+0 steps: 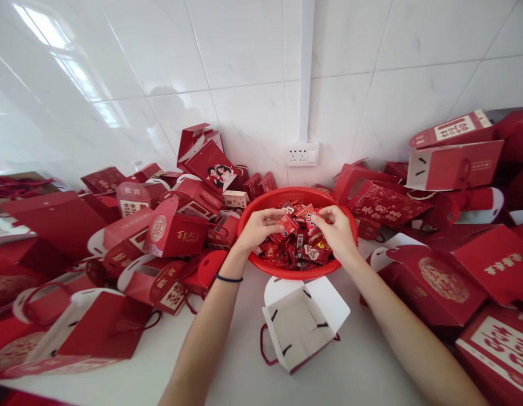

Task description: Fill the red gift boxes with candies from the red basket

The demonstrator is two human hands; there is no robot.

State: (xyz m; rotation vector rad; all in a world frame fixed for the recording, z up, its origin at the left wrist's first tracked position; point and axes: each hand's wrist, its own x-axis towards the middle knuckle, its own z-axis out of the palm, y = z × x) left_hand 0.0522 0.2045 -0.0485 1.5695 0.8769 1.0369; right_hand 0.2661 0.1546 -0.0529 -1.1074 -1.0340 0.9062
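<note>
Both hands are over a red plastic basket (pixel 295 274) filled with red wrapped candies (pixel 309 254). My left hand (pixel 261 228), at the basket's left side, has its thumb and fingers closed on a red candy packet (pixel 288 225). On the right, my right hand (pixel 335 228) pinches another red candy packet (pixel 307 214) between thumb and fingertips. Just below the basket stands an open gift box (pixel 304 327), its white inside facing up and its flaps spread. Dark cord ends show inside it, and a red cord handle hangs at its left.
Red gift boxes (pixel 177 234) crowd the table on the left, some open. More boxes (pixel 443 276) are heaped on the right. Behind the basket rises a white tiled wall (pixel 244 124) with a power socket (pixel 302 154). Grey-white tabletop (pixel 244 372) shows around the open box.
</note>
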